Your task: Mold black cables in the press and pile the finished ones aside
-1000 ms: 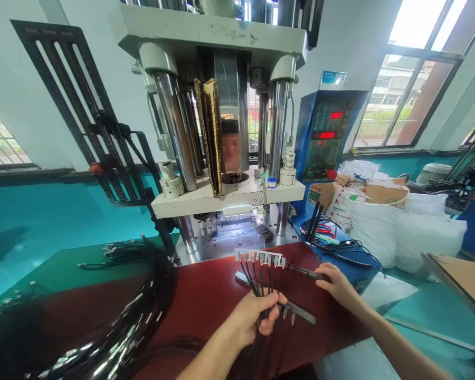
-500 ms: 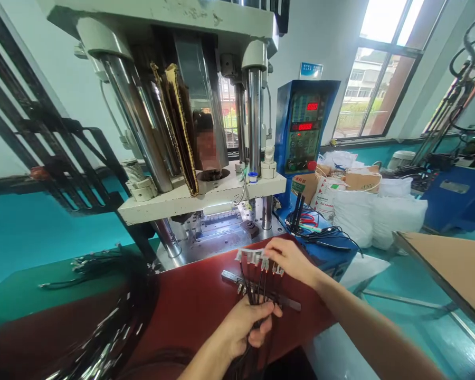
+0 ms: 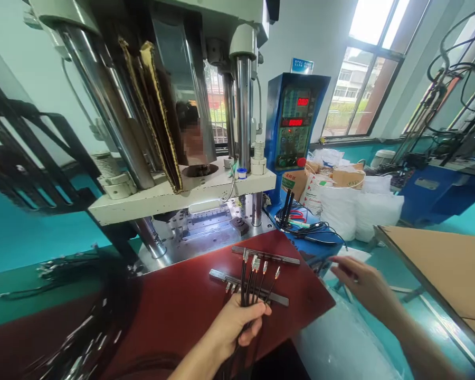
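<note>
My left hand (image 3: 247,319) is closed round a bunch of thin black cables (image 3: 250,287), whose metal connector ends (image 3: 255,263) fan out upward over the red tabletop. Behind them lies one metal bar (image 3: 283,258). A second metal bar (image 3: 219,275) lies nearer, partly covered by the cables, with a few more small metal connectors (image 3: 230,287) at it. My right hand (image 3: 360,279) is out past the table's right edge, somewhat blurred, its fingers stretched and apart with nothing visible in them.
Ahead stands a press (image 3: 206,198) with steel columns and a lit lower bed. A blue control box (image 3: 296,121) with red digits is to its right. Many black cables (image 3: 91,338) lie at left. White sacks (image 3: 340,208) and a cardboard-topped table (image 3: 439,264) are at right.
My right hand has left the connectors and swung right, past the table edge. The whitish plastic strip at the connector ends is gone from there. My left hand still grips the cables.
</note>
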`<state>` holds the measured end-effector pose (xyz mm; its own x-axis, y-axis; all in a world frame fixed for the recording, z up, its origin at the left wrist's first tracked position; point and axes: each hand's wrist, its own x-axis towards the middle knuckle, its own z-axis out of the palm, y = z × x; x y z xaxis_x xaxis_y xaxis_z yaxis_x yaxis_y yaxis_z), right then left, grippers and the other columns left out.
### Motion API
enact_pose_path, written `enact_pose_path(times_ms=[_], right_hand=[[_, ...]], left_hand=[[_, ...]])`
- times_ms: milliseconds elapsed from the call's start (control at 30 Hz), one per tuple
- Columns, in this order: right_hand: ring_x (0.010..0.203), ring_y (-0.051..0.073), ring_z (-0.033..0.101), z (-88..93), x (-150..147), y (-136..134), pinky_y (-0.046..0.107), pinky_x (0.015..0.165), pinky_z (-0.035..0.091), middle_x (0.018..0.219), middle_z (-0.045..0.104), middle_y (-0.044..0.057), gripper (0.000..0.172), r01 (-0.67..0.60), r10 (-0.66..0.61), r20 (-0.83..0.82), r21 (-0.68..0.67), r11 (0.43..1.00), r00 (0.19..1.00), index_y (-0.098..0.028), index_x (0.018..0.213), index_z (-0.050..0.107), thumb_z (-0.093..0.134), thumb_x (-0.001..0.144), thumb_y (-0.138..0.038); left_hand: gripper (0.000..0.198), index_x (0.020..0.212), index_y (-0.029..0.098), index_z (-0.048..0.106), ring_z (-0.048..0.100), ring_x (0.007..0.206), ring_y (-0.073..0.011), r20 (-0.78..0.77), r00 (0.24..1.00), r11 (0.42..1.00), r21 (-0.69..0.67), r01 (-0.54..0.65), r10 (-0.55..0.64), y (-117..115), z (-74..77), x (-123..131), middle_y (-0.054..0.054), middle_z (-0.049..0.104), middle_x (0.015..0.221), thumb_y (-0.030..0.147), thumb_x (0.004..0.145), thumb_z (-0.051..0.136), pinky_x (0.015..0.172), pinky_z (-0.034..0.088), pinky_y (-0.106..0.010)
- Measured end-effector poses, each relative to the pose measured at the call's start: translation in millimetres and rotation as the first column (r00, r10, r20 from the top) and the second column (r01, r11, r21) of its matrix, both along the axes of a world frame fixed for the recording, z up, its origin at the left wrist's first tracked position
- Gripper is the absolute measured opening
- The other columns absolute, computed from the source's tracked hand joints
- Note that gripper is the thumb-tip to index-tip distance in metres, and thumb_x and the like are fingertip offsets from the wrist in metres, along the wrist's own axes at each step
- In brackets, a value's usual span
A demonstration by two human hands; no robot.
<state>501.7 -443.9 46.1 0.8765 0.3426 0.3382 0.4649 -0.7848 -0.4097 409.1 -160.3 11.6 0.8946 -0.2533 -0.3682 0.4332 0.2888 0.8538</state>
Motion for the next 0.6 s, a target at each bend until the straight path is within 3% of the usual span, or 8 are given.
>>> enact_pose_path(times_ms=[67,133,233,400,600], right_hand=[[0.056,0.014,0.052,0.0,-11.2,41.2,0.025,0.053,0.041,0.067,0.059,0.000,0.035,-0.112,0.139,-0.138,0.187,0.976,0.981,-0.019,0.111,0.053,0.044,0.084,-0.039],[0.057,0.013,0.052,-4.2,-17.3,81.7,0.023,0.053,0.041,0.070,0.057,-0.002,0.040,-0.209,0.288,-0.214,0.327,0.922,0.933,-0.019,0.117,0.046,0.051,0.080,-0.031],[0.053,0.011,0.049,-15.3,-19.8,122.1,0.022,0.049,0.038,0.061,0.053,-0.003,0.026,-0.242,0.387,-0.232,0.478,0.845,0.893,-0.017,0.103,0.052,0.051,0.079,-0.027],[0.038,0.008,0.045,-25.7,-19.3,138.8,0.020,0.040,0.035,0.054,0.051,-0.005,0.021,-0.146,0.446,-0.327,0.648,0.748,0.833,-0.016,0.092,0.050,0.040,0.084,-0.032],[0.030,0.007,0.042,-28.2,-14.2,139.1,0.017,0.032,0.026,0.045,0.049,-0.005,0.031,-0.033,0.415,-0.420,0.670,0.741,0.807,-0.016,0.076,0.050,0.035,0.086,-0.041]], left_hand=[[0.037,0.072,0.009,0.059,0.023,0.025,-0.0009,0.026,0.999,0.998,0.055,-0.024,0.023,-3.6,1.4,-1.1,0.005,0.045,0.036,0.044,0.062,0.066,0.031,0.009,-0.019],[0.037,0.071,0.009,0.059,0.023,0.025,-0.0007,0.062,0.996,0.993,0.099,-0.065,0.059,-6.5,2.0,-3.1,0.005,0.046,0.037,0.045,0.062,0.065,0.031,0.009,-0.019],[0.038,0.071,0.009,0.058,0.023,0.025,-0.0008,0.091,0.988,0.983,0.125,-0.132,0.122,-8.3,0.2,-6.2,0.005,0.045,0.037,0.046,0.063,0.064,0.031,0.008,-0.018],[0.041,0.071,0.009,0.058,0.025,0.025,-0.0014,0.086,0.983,0.976,0.132,-0.174,0.164,-8.6,-5.1,-8.1,0.005,0.045,0.036,0.049,0.062,0.064,0.030,0.009,-0.018],[0.042,0.073,0.009,0.057,0.025,0.025,-0.0015,0.085,0.982,0.976,0.126,-0.176,0.167,-8.6,-6.6,-8.6,0.005,0.045,0.036,0.050,0.064,0.062,0.030,0.010,-0.018]])
